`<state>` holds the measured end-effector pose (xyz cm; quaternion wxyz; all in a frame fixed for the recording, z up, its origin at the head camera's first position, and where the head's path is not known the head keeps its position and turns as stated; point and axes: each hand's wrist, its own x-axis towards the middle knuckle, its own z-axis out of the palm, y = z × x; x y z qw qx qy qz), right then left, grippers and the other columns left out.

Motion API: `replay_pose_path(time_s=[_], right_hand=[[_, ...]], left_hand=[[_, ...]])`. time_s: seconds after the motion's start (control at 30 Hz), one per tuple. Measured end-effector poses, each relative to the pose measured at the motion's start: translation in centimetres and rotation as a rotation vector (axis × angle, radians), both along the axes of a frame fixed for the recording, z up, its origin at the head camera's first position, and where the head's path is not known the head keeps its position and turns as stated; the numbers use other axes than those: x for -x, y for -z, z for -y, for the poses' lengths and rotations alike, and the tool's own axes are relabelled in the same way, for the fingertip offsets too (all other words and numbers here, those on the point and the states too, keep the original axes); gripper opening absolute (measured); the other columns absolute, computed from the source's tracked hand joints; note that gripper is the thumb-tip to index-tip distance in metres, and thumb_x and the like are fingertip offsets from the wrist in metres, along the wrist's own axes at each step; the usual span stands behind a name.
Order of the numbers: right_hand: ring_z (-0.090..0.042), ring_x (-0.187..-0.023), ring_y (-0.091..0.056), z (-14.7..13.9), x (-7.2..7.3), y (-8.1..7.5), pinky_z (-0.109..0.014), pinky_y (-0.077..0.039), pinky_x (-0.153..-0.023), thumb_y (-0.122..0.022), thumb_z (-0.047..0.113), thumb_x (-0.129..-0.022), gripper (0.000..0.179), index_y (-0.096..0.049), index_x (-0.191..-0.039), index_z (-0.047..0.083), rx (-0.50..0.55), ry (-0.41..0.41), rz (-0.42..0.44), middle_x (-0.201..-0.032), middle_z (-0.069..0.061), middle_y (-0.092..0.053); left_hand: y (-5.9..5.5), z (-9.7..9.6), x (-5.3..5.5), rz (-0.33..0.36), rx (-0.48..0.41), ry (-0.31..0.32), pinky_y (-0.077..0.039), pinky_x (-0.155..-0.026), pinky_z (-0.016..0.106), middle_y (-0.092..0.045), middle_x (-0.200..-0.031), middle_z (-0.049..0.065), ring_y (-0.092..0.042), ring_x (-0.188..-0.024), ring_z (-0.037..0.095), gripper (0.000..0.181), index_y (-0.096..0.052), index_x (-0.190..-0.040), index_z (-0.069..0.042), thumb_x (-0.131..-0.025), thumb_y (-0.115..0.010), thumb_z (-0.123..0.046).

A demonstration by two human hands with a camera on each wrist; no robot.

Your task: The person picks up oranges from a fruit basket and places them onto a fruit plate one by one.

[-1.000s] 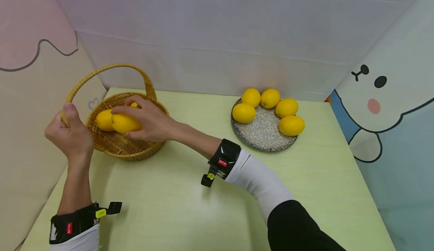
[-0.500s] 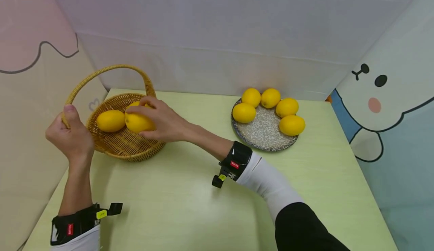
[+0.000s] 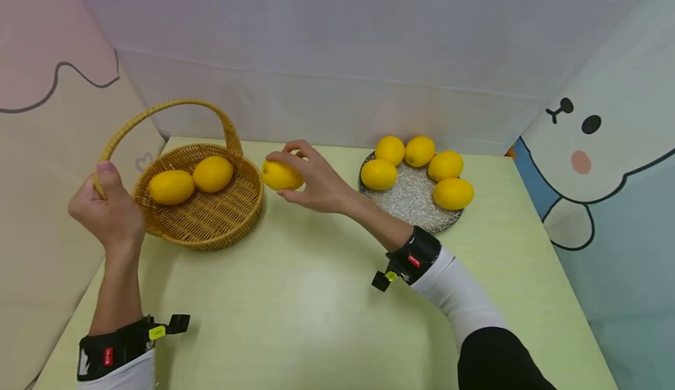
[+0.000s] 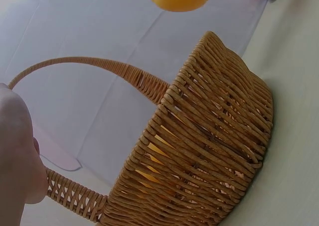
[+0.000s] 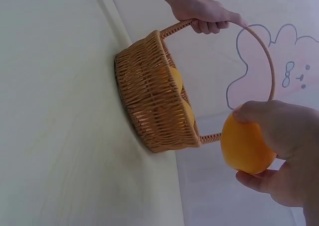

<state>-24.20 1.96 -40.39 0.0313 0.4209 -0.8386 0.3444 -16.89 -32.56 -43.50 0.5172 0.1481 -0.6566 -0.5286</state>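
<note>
My left hand (image 3: 109,209) grips the handle (image 3: 171,104) of a wicker basket (image 3: 211,226) at the table's left, thumb lying along it. Two yellow lemons rest inside, one lemon (image 3: 171,187) on the left and another lemon (image 3: 213,174) behind it. Just right of the basket's rim, my right hand (image 3: 319,182) holds a third lemon (image 3: 282,175) between thumb and fingers, above the table. In the right wrist view this lemon (image 5: 246,144) is pinched at its two sides, apart from the basket (image 5: 154,94).
A speckled round plate (image 3: 416,208) stands at the back right with several lemons (image 3: 446,166) around its rim. A white cloth wall (image 3: 316,44) rises behind the table (image 3: 295,296). Printed cloth panels stand at both sides.
My right hand has lifted one lemon out of the basket and carried it right, past the rim. The left hand stays on the handle, and the basket has hardly moved.
</note>
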Motion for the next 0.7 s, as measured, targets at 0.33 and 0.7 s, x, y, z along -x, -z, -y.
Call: replay_pose_path(time_s=[0.33,0.7], right_hand=[[-0.04,-0.135,-0.059,-6.1,-0.8,1.4,-0.052,-0.055,-0.118,-0.089,0.012,-0.094,0.06,-0.067,-0.15,0.01,0.033,0.126,0.014,-0.149,-0.018,-0.052],[-0.044,-0.137,-0.058,-13.4,-1.3,1.8,-0.06,-0.054,-0.116,-0.088,0.008,-0.095,0.062,-0.066,-0.152,0.012,0.018,0.315,0.002,-0.153,-0.021,-0.051]], left_hand=[[0.1,0.0,0.0,0.025,-0.005,-0.006,-0.007,-0.057,0.024,-0.027,-0.055,-0.017,-0.017,-0.055,0.003,0.058,-0.033,-0.055,-0.029,-0.103,-0.065,-0.037],[-0.1,0.0,-0.2,0.042,0.012,-0.01,-0.007,-0.057,0.023,-0.026,-0.056,-0.018,-0.016,-0.055,0.003,0.057,-0.033,-0.056,-0.029,-0.104,-0.063,-0.036]])
